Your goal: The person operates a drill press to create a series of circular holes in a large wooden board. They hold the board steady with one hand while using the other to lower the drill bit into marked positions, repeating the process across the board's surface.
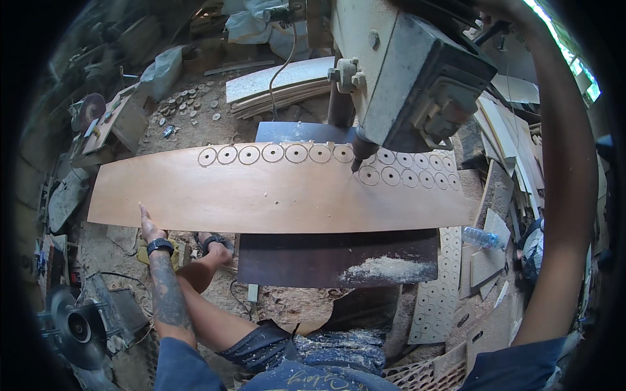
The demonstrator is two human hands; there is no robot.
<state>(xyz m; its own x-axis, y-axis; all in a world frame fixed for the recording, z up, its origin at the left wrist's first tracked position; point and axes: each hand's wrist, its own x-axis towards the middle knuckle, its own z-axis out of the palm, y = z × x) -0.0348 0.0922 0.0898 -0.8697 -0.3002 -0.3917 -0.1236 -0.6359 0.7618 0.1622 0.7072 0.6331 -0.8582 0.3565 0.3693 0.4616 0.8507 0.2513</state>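
Note:
A long, curved-edge wooden board (261,195) lies across a dark worktable (293,257) under a drill press (404,72). My left hand (151,228) grips the board's near edge toward its left end, thumb on top, the other fingers hidden beneath. My right arm reaches up along the right side. At the top edge my right hand (501,9) is closed at the press's feed handle (493,32), its fingers partly hidden. The drill chuck (359,148) is low over the board, and its tip meets the surface. Rows of ring-shaped cuts with centre holes run along the board's far side.
Sawdust (391,268) lies on the worktable. Stacked panels (280,85) and small wooden discs (186,104) are behind. A circular blade (77,322) stands at lower left. At right are a plastic bottle (481,237), a perforated strip (433,306) and wood offcuts (499,130).

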